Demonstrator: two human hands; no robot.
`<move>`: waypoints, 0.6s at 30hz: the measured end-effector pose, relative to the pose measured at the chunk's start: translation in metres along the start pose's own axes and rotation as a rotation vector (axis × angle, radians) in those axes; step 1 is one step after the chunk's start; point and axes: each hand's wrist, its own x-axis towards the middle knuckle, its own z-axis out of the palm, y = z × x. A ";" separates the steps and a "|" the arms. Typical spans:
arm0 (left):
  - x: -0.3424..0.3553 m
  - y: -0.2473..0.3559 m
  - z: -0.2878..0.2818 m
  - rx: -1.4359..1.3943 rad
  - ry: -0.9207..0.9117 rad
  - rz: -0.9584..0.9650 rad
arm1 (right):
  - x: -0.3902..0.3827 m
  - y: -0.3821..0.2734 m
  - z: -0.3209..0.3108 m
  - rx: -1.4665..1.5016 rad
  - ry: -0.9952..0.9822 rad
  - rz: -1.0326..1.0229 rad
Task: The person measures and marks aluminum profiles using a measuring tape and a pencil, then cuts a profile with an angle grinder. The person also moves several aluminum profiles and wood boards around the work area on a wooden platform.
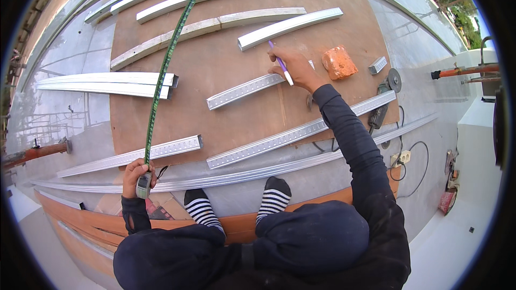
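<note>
My left hand point(135, 176) is closed around a tape measure point(144, 185) near my left foot. Its green blade point(171, 53) runs out away from me, past the top of the view. A purple and white pen point(281, 63) sits between the fingers of my right hand point(295, 67), which is over a short perforated metal channel point(244, 91). Just beyond that hand lies a white metal channel point(290, 28). To its right is a broken orange brick point(339, 63). A longer perforated channel point(301, 130) passes under my right forearm.
An angle grinder point(379, 113) lies at the right, with a cable and a socket block point(400, 158) nearby. Several metal channels point(199, 0) and a wooden batten point(209, 29) lie on the brown board point(215, 56). Long thin rails point(242, 174) cross before my feet.
</note>
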 end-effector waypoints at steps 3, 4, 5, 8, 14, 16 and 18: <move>-0.017 0.007 -0.005 0.002 0.038 -0.019 | 0.047 0.026 0.001 -0.239 0.245 -0.123; -0.020 0.007 -0.004 0.008 0.042 -0.025 | 0.061 0.039 0.007 -0.364 0.296 -0.182; -0.020 0.003 -0.003 -0.005 0.025 -0.004 | 0.068 0.052 0.013 -0.497 0.337 -0.235; -0.028 -0.001 0.001 -0.048 0.066 -0.015 | 0.082 0.078 0.033 -0.650 0.305 -0.275; -0.032 0.006 0.001 -0.041 0.076 0.012 | 0.082 0.057 0.008 -0.633 0.106 -0.300; -0.034 0.012 -0.002 -0.029 0.066 0.041 | 0.080 0.032 -0.016 -0.670 0.195 -0.353; -0.030 0.021 -0.002 -0.023 0.000 0.068 | 0.077 0.010 -0.039 -0.688 0.279 -0.394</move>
